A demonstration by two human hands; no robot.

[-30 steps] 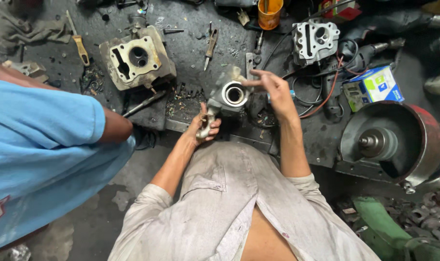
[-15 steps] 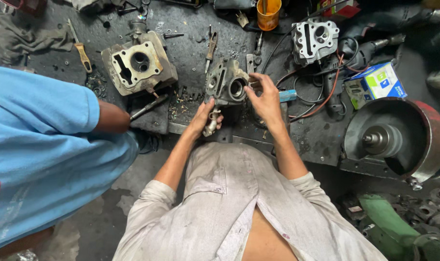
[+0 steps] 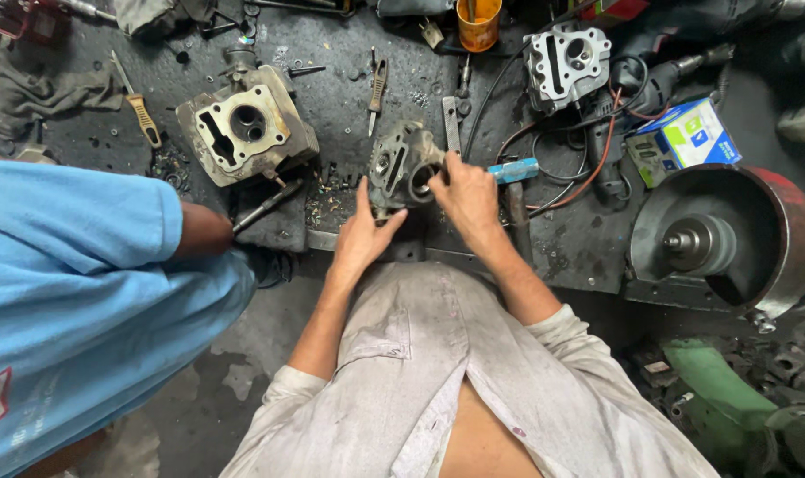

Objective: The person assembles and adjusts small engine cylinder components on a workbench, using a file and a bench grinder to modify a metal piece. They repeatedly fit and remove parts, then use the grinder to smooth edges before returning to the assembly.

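A small grey metal engine cylinder head rests on the dirty black workbench, just in front of me. My left hand cups its lower left side from below. From the right, my right hand grips it, with the fingers over its round port. A blue-handled tool lies just right of my right hand.
A larger cylinder head sits at left, another at the back right. A person in a blue shirt stands close at my left. Also around are a grinder wheel, a blue-green box, an orange cup, cables and hand tools.
The cylinder head has been turned and lowered onto the bench; its bright round bore no longer faces up. My hands have shifted around it and still hold it.
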